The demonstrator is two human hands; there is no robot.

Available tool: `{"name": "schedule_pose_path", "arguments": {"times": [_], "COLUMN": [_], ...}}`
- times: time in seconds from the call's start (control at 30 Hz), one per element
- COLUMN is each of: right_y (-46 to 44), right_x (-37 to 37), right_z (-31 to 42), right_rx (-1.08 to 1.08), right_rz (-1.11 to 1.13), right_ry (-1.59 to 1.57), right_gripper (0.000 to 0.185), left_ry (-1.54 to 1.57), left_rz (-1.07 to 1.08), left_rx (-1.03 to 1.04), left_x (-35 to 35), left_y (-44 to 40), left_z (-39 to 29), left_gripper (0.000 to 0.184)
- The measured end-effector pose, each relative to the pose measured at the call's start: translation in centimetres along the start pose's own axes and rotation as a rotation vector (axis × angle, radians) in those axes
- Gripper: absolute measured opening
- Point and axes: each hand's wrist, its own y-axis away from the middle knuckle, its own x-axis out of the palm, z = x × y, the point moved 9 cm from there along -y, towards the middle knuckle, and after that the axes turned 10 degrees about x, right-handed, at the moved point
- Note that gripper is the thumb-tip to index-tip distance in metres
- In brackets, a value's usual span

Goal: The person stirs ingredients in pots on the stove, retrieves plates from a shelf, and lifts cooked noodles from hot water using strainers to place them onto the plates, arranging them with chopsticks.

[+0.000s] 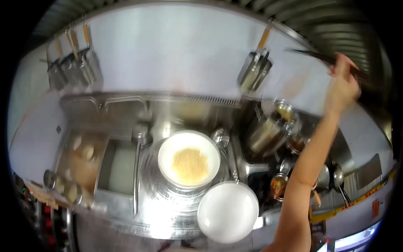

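Observation:
My right hand (342, 84) is raised at the upper right, far from the worktop. Its fingers are closed around a long, dark, pointed utensil (312, 53), blurred so that its exact kind does not show. Below and to the left, a large white bowl (166, 147) holds a mound of pale yellow food (189, 164). In front of it, a second round white dish (228, 212) lies near the counter's edge. A metal ladle (221, 137) rests beside the bowl. My left hand is out of view.
Sink basins (119, 166) with water are at the left, and a long-handled ladle (137, 172) lies beside them. Utensil holders (255, 71) hang on the wall. A tall metal pot (266, 134) and a small container of red food (278, 187) stand at the right.

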Motion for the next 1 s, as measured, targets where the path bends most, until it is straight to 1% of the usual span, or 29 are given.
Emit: {"name": "schedule_pose_path", "arguments": {"times": [0.03, 0.07, 0.1, 0.13, 0.17, 0.2, 0.27, 0.33, 0.4, 0.53, 0.6, 0.67, 0.7, 0.77, 0.8, 0.83, 0.87, 0.9, 0.93, 0.97, 1.0], "right_y": [2.8, 5.6, 8.7, 12.3, 15.3, 18.4, 24.7, 29.2, 34.3, 38.5, 39.1, 37.7, 36.6, 35.0, 34.8, 34.4, 35.8, 36.2, 36.4, 37.9, 39.2], "right_x": [-2.2, -4.1, -4.9, -4.0, -2.9, -1.9, 1.2, 3.8, 6.1, 6.5, 5.9, 4.2, 3.5, 2.2, 1.8, 1.9, 1.2, 1.0, 0.9, 0.5, 0.2], "right_z": [1.7, 3.1, 3.1, 1.8, 0.3, -1.3, -6.2, -9.1, -11.9, -14.7, -15.0, -15.7, -15.6, -15.5, -15.8, -15.4, -17.7, -18.8, -19.0, -20.9, -22.6], "right_rx": [0.005, 0.011, 0.118, 0.231, 0.353, 0.461, 0.747, 0.79, 0.902, 1.015, 0.999, 1.081, 1.087, 1.105, 1.136, 1.127, 1.135, 1.157, 1.172, 1.246, 1.317], "right_rz": [0.046, 0.09, 0.189, 0.299, 0.483, 0.656, 0.838, 0.958, 1.064, 1.116, 1.085, 1.009, 0.988, 0.996, 0.998, 1.006, 1.032, 1.051, 1.063, 1.046, 1.026], "right_ry": [-0.029, -0.053, 0.03, 0.12, 0.149, 0.159, 0.019, 0.049, 0.11, 0.081, 0.11, 0.098, 0.048, 0.001, -0.045, -0.032, -0.113, -0.142, -0.153, -0.229, -0.296], "right_gripper": [0.022, 0.018, 0.017, 0.016, 0.015, 0.014, 0.012, 0.013, 0.015, 0.018, 0.021, 0.025, 0.027, 0.028, 0.029, 0.03, 0.032, 0.033, 0.035, 0.037, 0.039], "left_ry": [-0.012, 0.067, 0.094, 0.029, 0.017, 0.024, -0.02, -0.034, -0.023, -0.064, -0.081, -0.082, 0.003, -0.008, -0.064, -0.027, 0.035, -0.03, -0.034, -0.109, -0.199], "left_rz": [-0.001, -0.069, 0.066, 0.173, 0.214, 0.252, 0.328, 0.403, 0.486, 0.487, 0.468, 0.465, 0.559, 0.806, 0.877, 0.896, 1.135, 1.233, 1.245, 1.346, 1.329], "left_rx": [0.137, -0.108, -0.04, -0.009, 0.001, 0.027, 0.025, 0.055, 0.093, 0.072, 0.055, 0.035, -0.096, -0.228, -0.246, -0.23, -0.26, -0.313, -0.358, -0.35, -0.332], "left_x": [1.8, -5.4, -1.7, -0.5, 1.0, 2.7, 4.2, 6.5, 7.0, 6.1, 5.6, 6.0, 7.9, 13.6, 16.9, 17.6, 24.0, 27.2, 27.7, 31.8, 33.4], "left_y": [-1.2, -3.8, -4.2, -5.3, -5.7, -6.3, -8.2, -8.5, -9.5, -9.8, -9.6, -9.2, -7.8, -5.0, -3.7, -3.3, -1.1, 0.2, 0.4, 2.5, 3.6], "left_z": [-1.8, 8.9, 5.4, 4.5, 3.1, 2.0, 1.5, -0.8, -0.1, 0.9, 1.3, 1.0, 0.5, -0.6, -0.7, -1.3, 1.7, 4.5, 5.4, 9.4, 10.0], "left_gripper": [0.03, 0.02, 0.018, 0.023, 0.022, 0.021, 0.022, 0.022, 0.022, 0.024, 0.023, 0.022, 0.022, 0.025, 0.027, 0.029, 0.029, 0.031, 0.034, 0.036, 0.036]}}
